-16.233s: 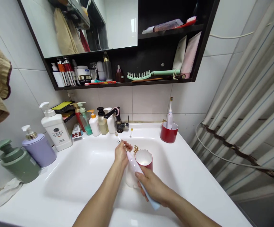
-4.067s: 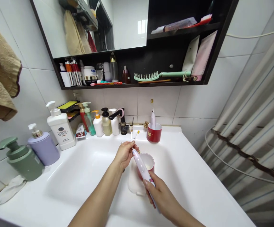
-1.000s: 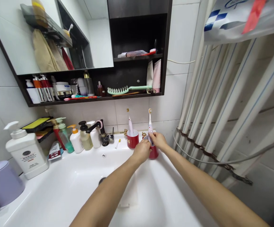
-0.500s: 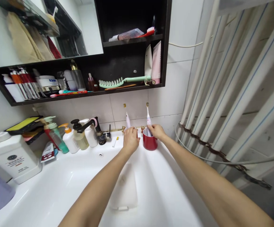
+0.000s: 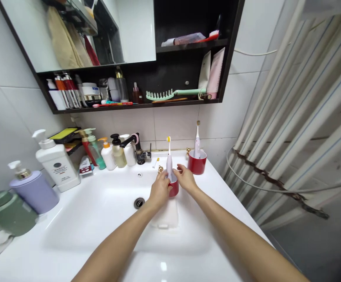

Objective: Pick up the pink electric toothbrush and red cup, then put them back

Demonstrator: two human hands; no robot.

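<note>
My left hand [image 5: 159,188] is closed around a small red cup [image 5: 174,189] at the sink's back edge. Inside that cup stands a pale pink electric toothbrush [image 5: 169,160] with a yellow-tinted head. Right beside its handle is my right hand [image 5: 187,179], fingers apart and bent; whether the fingertips touch the brush or cup rim I cannot tell. A second red cup [image 5: 196,163] stands farther right on the ledge, holding another electric toothbrush [image 5: 197,143]. Below my left hand a whitish translucent box [image 5: 168,217] lies in the sink, partly covered.
Pump bottles [image 5: 118,152] line the back of the sink [image 5: 100,231] beside a black faucet [image 5: 139,149]. A loose brush head [image 5: 156,162] lies on the ledge. Overhead is a dark shelf [image 5: 147,105] holding toiletries; white pipes [image 5: 279,117] run down the right.
My right hand has left the right cup's toothbrush and moved left to the other one. My left hand has brought its cup and toothbrush nearer. The view has shifted left.
</note>
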